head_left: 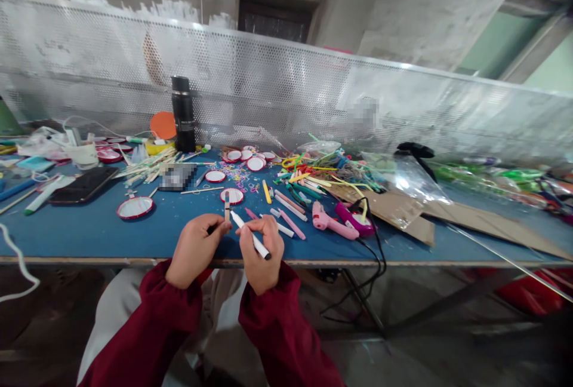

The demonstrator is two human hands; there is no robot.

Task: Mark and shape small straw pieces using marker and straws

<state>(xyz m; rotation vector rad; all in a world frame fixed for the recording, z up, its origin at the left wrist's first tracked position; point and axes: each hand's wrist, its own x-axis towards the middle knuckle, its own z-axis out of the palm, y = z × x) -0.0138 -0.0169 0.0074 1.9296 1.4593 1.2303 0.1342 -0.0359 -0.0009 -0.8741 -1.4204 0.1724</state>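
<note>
Between the thumb and fingers of my left hand [200, 248] stands a small wooden stick [227, 208], upright, with dark bands near its top. My right hand [263, 252] grips a white marker [251, 235] with a black end, its tip close to the stick; whether they touch I cannot tell. Both hands are over the table's front edge. Just behind the stick lies a round white lid with a red rim [237, 196]. Several loose markers, among them a pink marker [292, 224] and a yellow marker [267, 192], lie right of my right hand.
A pink glue gun [333, 223] and its black cable [379, 243] are on the right, near cardboard [403, 214]. A black bottle [183, 115] stands at the back before a perforated metal screen [286, 88]. A dark phone [85, 185] and thin sticks [147, 166] lie left.
</note>
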